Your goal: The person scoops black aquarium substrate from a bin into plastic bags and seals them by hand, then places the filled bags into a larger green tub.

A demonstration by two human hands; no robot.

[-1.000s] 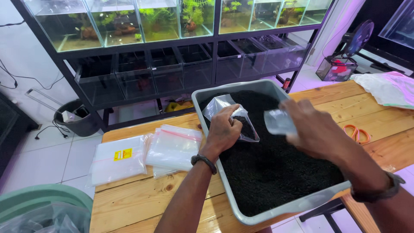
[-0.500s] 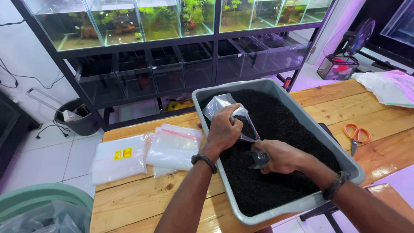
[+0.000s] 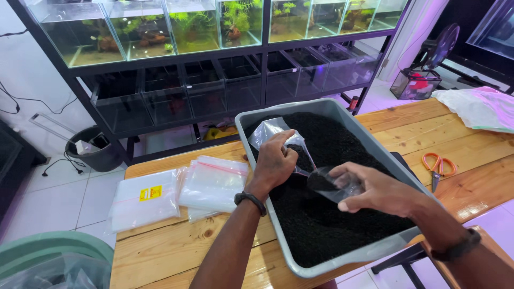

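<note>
Head view, looking down on a grey plastic tray [image 3: 251, 140], rectangular with rounded corners and sloped walls, resting on a pale wooden slat table [image 3: 176, 251] with visible grain and knots. Tray holds a deep bed of black granular substrate [image 3: 326, 225], fine and matte, filling it almost wall to wall. Left hand [image 3: 274, 160], over the tray's far-left part, has its fingers closed in a pinch on the mouth of a small clear plastic bag [image 3: 267, 130]; the film is crinkled and glossy, with some black grains showing through low down. Right hand [image 3: 375, 188], over the tray's middle, is curled around a clear scoop-like cup [image 3: 329, 184] with dark substrate in it, tipped toward the bag's opening and touching or nearly touching it; exact contact is hard to make out. Both wrists wear dark bands. Left of the tray, on the table, lies a stack of flat clear zip bags [image 3: 211, 182], one with a red seal strip, and further left a flat bag with a yellow label [image 3: 144, 199]. Right of the tray, orange-handled scissors [image 3: 439, 165]; further right, crumpled white plastic sheeting [image 3: 476, 107], cut off by the frame. Behind the tray, a black metal rack [image 3: 88, 104] carries glass aquariums [image 3: 144, 32] with green plants above and empty-looking dark tanks below. Left of the tray at the floor, a dark bucket [image 3: 93, 152] on white tiles; a green bin rim [image 3: 48, 254] is cropped at the bottom-left corner, contents unclear.
</note>
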